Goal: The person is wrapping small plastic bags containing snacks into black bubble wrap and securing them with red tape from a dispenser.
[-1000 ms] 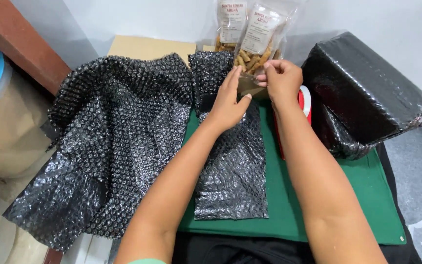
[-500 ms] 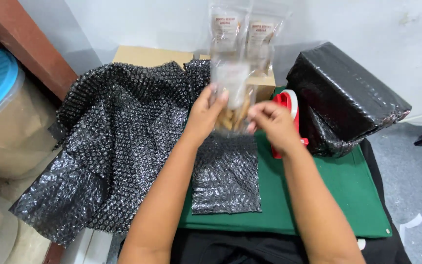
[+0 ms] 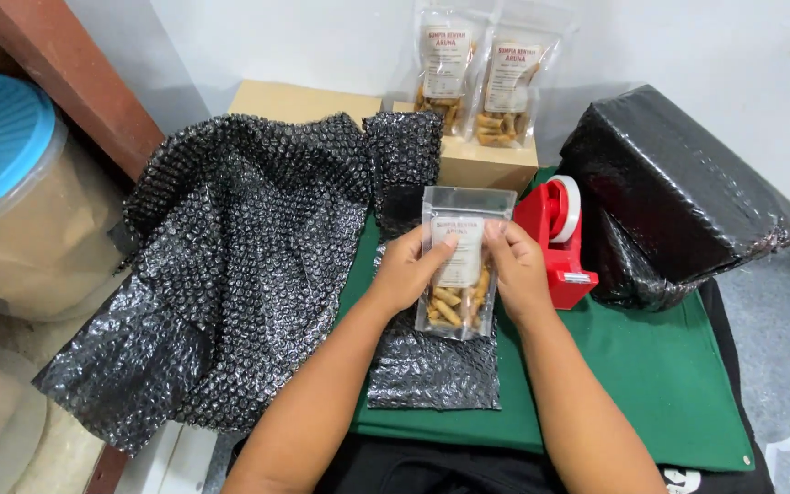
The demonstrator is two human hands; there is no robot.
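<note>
Both hands, left hand [image 3: 406, 271] and right hand [image 3: 516, 268], pinch a clear snack pouch [image 3: 457, 265] flat over the black bubble-wrap strip [image 3: 432, 370], squaring it for wrapping.

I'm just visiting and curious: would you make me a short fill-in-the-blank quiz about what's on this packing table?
1. Both hands, the left hand and the right hand, hold one clear snack pouch over a strip of black ____ wrap.
2. The tape dispenser beside the right hand is coloured ____.
3. On the cardboard box at the back stand ____ more snack pouches.
4. The mat covering the table is ____.

Missing words: bubble; red; two; green
</note>
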